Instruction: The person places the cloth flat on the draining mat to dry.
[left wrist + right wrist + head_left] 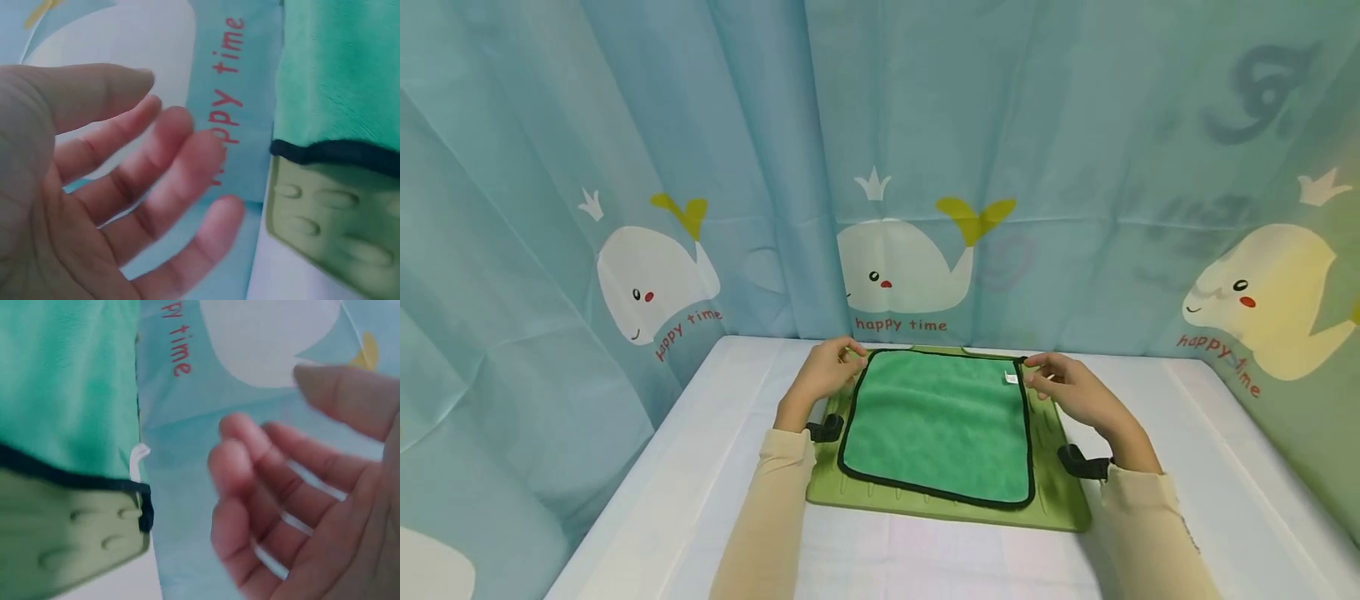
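Note:
A green cloth [936, 425] with black edging lies spread over an olive-green ridged board [1060, 500]. At its far left corner is my left hand [827, 367]; the left wrist view shows the fingers loosely bent and apart from the cloth, with nothing between them. My right hand [1071, 390] is beside the far right corner, near a small white tag [1011, 377]. In the right wrist view its fingers are relaxed and hold nothing, and the black edging [146, 509] bunches at that corner of the board.
The board rests on a white-covered table [700, 492]. Behind it and along both sides hangs a blue curtain [1060, 167] printed with whales and red lettering. Black straps [1082, 462] circle both wrists.

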`<control>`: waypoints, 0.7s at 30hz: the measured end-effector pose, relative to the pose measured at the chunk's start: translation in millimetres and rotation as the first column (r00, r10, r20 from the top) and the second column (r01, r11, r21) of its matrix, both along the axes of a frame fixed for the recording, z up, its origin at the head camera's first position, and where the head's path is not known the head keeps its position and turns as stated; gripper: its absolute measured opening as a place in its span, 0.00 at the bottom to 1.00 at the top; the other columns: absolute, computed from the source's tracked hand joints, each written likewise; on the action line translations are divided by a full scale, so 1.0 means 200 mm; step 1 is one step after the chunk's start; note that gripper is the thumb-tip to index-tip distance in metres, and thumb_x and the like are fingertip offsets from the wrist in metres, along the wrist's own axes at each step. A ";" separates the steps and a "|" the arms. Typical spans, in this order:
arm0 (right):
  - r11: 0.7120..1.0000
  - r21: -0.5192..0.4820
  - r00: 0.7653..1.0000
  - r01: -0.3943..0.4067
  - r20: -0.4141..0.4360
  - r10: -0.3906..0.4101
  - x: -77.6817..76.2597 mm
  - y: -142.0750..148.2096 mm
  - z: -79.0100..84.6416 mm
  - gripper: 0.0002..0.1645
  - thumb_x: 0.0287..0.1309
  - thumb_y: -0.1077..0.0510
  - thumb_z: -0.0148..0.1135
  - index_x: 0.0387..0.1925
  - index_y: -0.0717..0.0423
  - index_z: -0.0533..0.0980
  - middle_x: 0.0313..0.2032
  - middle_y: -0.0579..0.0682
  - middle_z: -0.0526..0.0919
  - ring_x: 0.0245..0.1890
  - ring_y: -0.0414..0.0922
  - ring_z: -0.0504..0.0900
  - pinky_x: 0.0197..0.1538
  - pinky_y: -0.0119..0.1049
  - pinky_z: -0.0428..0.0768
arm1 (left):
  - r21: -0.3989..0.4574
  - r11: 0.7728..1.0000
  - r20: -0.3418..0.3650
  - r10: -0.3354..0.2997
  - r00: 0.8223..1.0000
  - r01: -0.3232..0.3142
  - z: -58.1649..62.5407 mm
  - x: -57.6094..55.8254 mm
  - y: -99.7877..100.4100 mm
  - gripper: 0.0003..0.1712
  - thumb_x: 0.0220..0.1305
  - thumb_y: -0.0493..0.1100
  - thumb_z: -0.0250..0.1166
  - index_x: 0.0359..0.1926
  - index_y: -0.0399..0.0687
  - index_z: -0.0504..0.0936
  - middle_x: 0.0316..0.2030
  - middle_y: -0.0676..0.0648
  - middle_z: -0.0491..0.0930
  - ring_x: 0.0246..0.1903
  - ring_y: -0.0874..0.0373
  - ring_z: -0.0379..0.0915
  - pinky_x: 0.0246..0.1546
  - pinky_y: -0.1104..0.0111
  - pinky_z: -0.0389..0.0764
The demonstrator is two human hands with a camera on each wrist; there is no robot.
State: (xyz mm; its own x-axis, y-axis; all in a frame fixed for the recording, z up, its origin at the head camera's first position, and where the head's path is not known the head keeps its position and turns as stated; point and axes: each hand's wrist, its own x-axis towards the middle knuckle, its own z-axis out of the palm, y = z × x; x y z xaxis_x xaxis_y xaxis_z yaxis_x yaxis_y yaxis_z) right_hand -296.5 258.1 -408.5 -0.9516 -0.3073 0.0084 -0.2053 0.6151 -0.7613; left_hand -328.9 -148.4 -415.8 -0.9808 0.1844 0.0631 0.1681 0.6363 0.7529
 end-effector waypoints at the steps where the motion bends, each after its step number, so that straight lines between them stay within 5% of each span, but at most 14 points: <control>1: 1.000 0.002 0.999 -0.024 -0.026 0.024 0.01 0.00 0.00 0.28 0.77 0.48 0.54 0.67 0.62 0.69 0.50 0.63 0.81 0.44 0.55 0.81 0.47 0.49 0.79 | -0.010 1.000 -0.016 -0.008 1.000 0.008 0.00 0.01 0.00 0.14 0.75 0.45 0.62 0.54 0.43 0.82 0.36 0.39 0.84 0.34 0.44 0.82 0.30 0.64 0.75; 6: 0.989 0.072 0.987 -0.128 -0.086 0.134 0.10 0.02 -0.08 0.23 0.76 0.49 0.57 0.61 0.60 0.75 0.44 0.55 0.84 0.41 0.44 0.81 0.41 0.38 0.79 | -0.085 0.994 -0.020 -0.070 0.997 0.068 -0.02 0.06 -0.04 0.10 0.74 0.44 0.63 0.49 0.46 0.84 0.35 0.44 0.81 0.26 0.53 0.73 0.28 0.64 0.74; 13: 0.950 0.056 0.950 -0.308 0.068 0.304 0.23 0.04 -0.22 0.15 0.73 0.53 0.60 0.51 0.60 0.76 0.38 0.49 0.83 0.36 0.37 0.81 0.37 0.33 0.79 | -0.246 0.965 0.056 -0.074 0.996 0.085 -0.07 0.15 -0.11 0.06 0.72 0.44 0.65 0.38 0.47 0.85 0.28 0.49 0.81 0.21 0.58 0.70 0.25 0.67 0.72; 21: 0.937 0.045 0.937 -0.347 0.062 0.344 0.28 0.01 -0.24 0.15 0.69 0.53 0.65 0.48 0.59 0.75 0.34 0.47 0.81 0.32 0.34 0.77 0.34 0.32 0.77 | -0.282 0.930 0.193 -0.185 0.964 0.235 -0.11 0.22 -0.13 0.26 0.69 0.46 0.67 0.14 0.52 0.70 0.14 0.56 0.63 0.14 0.63 0.54 0.21 0.71 0.62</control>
